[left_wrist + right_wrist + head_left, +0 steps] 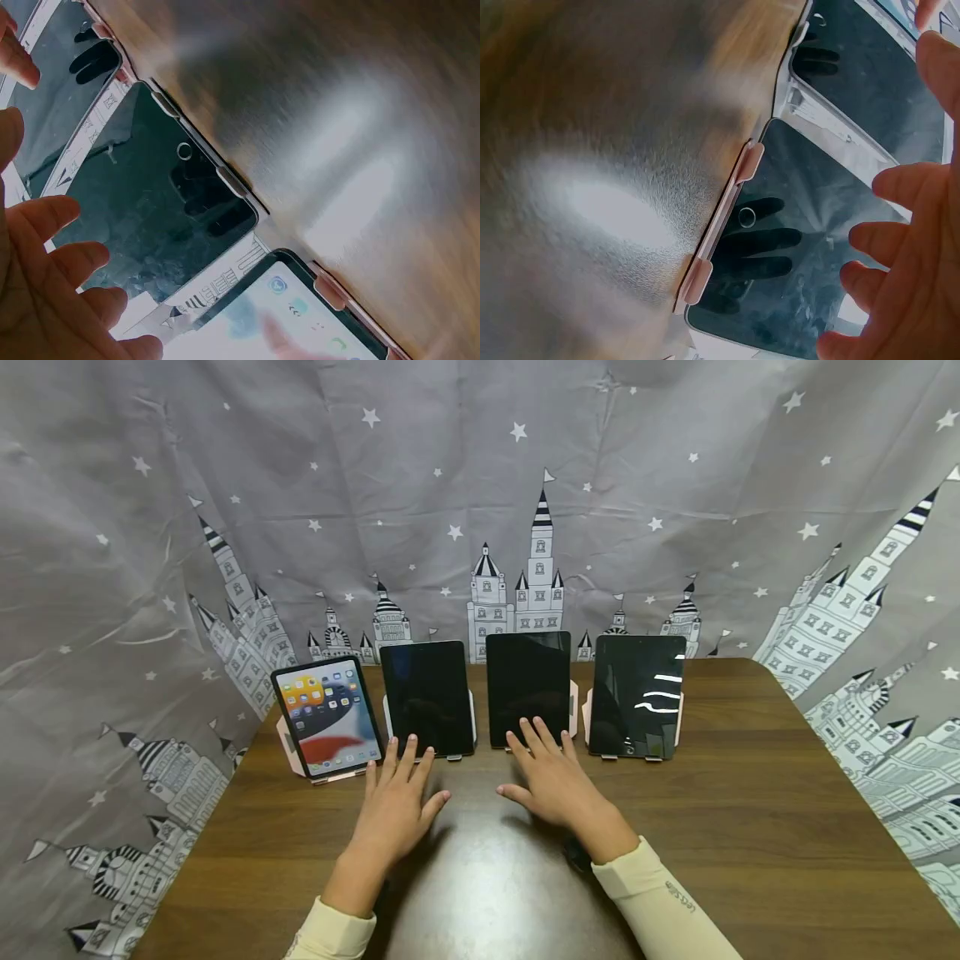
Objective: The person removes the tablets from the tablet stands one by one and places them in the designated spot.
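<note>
My left hand (397, 806) is held palm down over the table, fingers straight and spread. It is nearest to the lower edges of a lit tablet (322, 710) showing app icons and a dark-screened tablet (427, 693) beside it. My right hand (553, 781) has its fingers spread in front of another dark tablet (528, 681). Further right stands one more dark tablet (633, 685) with bright reflections. Neither hand holds anything. In the left wrist view, a gap separates the fingertips from the dark screen (150, 195); the right wrist view shows finger reflections on a dark screen (795, 240).
The tablets lean in pinkish and white stands (294, 747) in a row along the back of the brown wooden table (750, 827). Behind hangs a grey curtain (420, 468) printed with castles and stars. Light glares off the tabletop between the forearms.
</note>
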Available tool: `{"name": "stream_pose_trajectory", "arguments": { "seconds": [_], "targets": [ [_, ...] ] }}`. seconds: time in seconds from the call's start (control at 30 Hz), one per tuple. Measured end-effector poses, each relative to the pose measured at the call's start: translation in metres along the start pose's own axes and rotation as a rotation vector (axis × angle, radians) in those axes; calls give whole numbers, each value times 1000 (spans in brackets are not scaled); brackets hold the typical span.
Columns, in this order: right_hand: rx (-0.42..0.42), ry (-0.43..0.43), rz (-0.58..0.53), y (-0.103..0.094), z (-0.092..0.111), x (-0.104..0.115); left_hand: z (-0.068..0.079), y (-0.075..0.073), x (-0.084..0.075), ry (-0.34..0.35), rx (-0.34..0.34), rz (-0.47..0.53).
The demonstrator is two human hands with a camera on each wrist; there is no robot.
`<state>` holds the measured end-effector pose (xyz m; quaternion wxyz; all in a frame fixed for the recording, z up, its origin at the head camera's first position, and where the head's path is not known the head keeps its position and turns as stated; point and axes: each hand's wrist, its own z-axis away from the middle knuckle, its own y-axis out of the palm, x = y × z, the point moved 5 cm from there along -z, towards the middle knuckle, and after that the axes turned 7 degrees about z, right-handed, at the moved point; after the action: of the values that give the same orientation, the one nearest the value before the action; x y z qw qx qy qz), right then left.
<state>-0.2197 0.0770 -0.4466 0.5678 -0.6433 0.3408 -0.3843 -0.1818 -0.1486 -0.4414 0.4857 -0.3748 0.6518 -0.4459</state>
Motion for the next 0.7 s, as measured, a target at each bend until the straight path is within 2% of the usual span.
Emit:
{"name": "stream_pose_trajectory", "arguments": {
  "seconds": [0.17,0.37,0.53,0.7],
  "targets": [
    [4,-53,42,0,-12,1,-2,-8,13,13,15,-5],
    [-14,-170,77,-4,-30,13,-2,-25,35,16,15,32],
    [-71,-284,106,-11,-48,29,-1,-42,56,16,-56,114],
    [-133,-367,127,-16,-64,43,-6,-53,65,67,-138,249]
  ]
}}
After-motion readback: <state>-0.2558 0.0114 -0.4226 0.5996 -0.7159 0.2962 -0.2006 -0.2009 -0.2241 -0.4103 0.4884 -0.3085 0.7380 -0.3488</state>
